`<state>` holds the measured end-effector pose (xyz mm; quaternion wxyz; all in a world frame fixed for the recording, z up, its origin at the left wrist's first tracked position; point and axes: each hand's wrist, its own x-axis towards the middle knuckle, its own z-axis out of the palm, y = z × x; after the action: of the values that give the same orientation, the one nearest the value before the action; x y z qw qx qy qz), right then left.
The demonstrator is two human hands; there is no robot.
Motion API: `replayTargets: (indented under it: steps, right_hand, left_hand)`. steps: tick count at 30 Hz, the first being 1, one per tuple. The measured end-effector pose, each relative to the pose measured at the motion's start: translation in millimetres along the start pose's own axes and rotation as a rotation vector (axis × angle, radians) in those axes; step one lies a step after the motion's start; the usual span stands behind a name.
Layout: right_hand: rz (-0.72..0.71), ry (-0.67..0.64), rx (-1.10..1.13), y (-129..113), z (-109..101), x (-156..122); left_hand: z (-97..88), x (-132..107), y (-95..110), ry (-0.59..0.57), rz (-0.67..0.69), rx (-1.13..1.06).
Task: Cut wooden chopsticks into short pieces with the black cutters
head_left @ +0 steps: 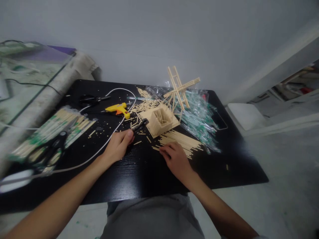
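My left hand (119, 145) rests on the black table (139, 172), its fingers closed round the handle of a small black cutter (141, 125). My right hand (175, 156) lies beside a loose pile of wooden sticks (181, 141); its fingertips are curled and pinched at the pile's left end, on what looks like one stick. Just behind both hands stands a small square box built of sticks (161, 119) on a flat base. A windmill-like frame of sticks (179, 89) rises behind the box.
A yellow glue gun (118, 109) with a white cord (109, 139) lies at the back left. Black scissors (55, 146) sit on packs of sticks (53, 127) at left; another pair (92, 99) lies farther back. Empty clear wrappers (200, 118) are heaped at right.
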<state>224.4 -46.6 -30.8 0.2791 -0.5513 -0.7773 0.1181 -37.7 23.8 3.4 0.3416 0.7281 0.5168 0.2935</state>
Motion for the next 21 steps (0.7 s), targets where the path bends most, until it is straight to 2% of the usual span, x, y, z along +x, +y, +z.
replayTargets:
  steps: [15, 21]
  right_hand:
    - [0.029, 0.003, -0.077, 17, -8, -1]
    - [0.057, 0.108, -0.144, 22, -12, 0]
  left_hand:
    - [-1.8, 1, 1, 0.001, 0.036, 0.025]
    - [-1.6, 1, -1, -0.002, 0.074, 0.032]
